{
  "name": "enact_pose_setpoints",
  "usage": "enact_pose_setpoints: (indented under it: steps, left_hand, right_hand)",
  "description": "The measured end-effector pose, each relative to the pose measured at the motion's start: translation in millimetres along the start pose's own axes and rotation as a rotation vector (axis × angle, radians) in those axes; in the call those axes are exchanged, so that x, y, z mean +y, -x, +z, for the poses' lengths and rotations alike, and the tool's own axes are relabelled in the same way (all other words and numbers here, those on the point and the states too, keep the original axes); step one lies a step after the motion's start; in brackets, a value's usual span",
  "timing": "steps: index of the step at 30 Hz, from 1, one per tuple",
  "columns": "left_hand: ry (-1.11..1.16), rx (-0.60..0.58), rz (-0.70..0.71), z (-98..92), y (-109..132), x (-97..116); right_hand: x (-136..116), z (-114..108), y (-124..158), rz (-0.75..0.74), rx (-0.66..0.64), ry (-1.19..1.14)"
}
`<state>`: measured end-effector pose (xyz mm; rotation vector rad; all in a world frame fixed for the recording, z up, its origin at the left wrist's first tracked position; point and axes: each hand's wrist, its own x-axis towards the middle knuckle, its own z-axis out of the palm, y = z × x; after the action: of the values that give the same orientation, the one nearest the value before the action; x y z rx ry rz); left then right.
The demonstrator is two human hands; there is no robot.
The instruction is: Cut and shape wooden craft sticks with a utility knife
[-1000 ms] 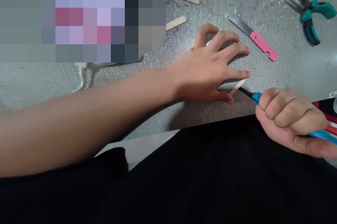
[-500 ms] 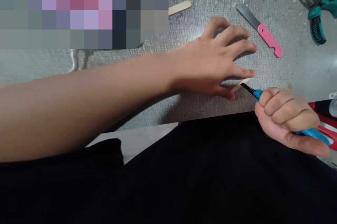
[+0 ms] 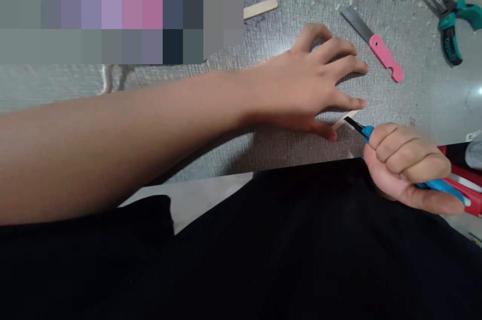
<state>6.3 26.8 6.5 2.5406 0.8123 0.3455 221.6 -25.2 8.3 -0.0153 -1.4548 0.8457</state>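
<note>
My left hand [image 3: 312,84] lies on the grey textured floor with fingers spread, pressing down a wooden craft stick [image 3: 345,118]. Only the stick's end shows past my little finger and thumb. My right hand [image 3: 406,167] is closed in a fist round a blue-handled knife [image 3: 439,185]. Its dark blade tip [image 3: 354,124] touches the exposed end of the stick. My dark-clothed lap fills the lower part of the view.
A pink-handled blade [image 3: 376,49] lies just beyond my left fingers. Teal-handled pliers [image 3: 450,14] are at the top right. Loose wooden sticks [image 3: 260,8] and shavings lie at the top. A red object [image 3: 467,189] sits at the right edge. A blurred patch covers the top left.
The view has shifted a little, so things sit slightly higher and to the right. Both hands keep their hold; the blade stays at the stick's end.
</note>
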Motion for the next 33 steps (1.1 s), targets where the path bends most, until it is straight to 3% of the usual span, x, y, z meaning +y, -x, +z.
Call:
enact_pose_setpoints:
  steps: [7,14,19,23,28,30,33]
  left_hand:
    - [-0.058,0.031,0.035,0.9,-0.4,-0.4]
    - [0.161,0.154,0.004,3.0,-1.2,-1.8]
    - [-0.051,0.03,0.039,1.6,-2.2,-1.0]
    - [-0.081,0.024,0.048,1.7,-2.0,0.0]
    - [-0.07,0.025,0.083,-0.2,-0.3,0.0]
    - [-0.099,0.01,0.097,-2.9,-0.3,-2.3]
    - [-0.041,0.009,0.108,-6.1,-0.9,-9.1]
  right_hand:
    - [-3.7,2.7,-0.7,0.069,-0.011,-0.061]
    - [-8.9,11.2,-6.4,0.143,-0.027,-0.108]
    - [-12.2,16.7,-7.6,0.19,0.044,0.032]
    - [-13.2,12.2,-7.4,0.19,0.117,0.104]
    - [-22.5,8.7,-4.9,0.587,0.179,-0.001]
    - [-24.8,9.4,-3.2,0.543,0.223,-0.014]
    - [-24.0,11.8,-1.6,0.443,0.121,-0.036]
